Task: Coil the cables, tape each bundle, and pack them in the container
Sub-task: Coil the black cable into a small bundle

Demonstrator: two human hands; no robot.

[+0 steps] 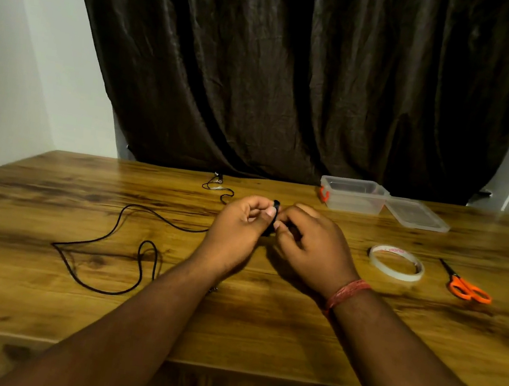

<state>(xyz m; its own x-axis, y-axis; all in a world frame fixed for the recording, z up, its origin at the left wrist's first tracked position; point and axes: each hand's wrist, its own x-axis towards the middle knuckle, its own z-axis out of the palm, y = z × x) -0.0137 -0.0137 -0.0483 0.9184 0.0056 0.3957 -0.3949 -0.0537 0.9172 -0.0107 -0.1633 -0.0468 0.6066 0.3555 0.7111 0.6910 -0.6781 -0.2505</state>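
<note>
Both hands (pixel 271 228) gripping coiled black cable (pixel 113 247) mid-table, container (pixel 353 196) at far edge

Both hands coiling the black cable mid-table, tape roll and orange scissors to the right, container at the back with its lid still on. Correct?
Not quite: the container is open. Its lid lies flat on the table beside it, on the right, as the head view shows. The rest holds: left hand and right hand work the black cable, with tape roll and orange scissors to the right.

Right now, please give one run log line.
step: coiling | both hands: on black cable | tape: unused | container: open
</note>
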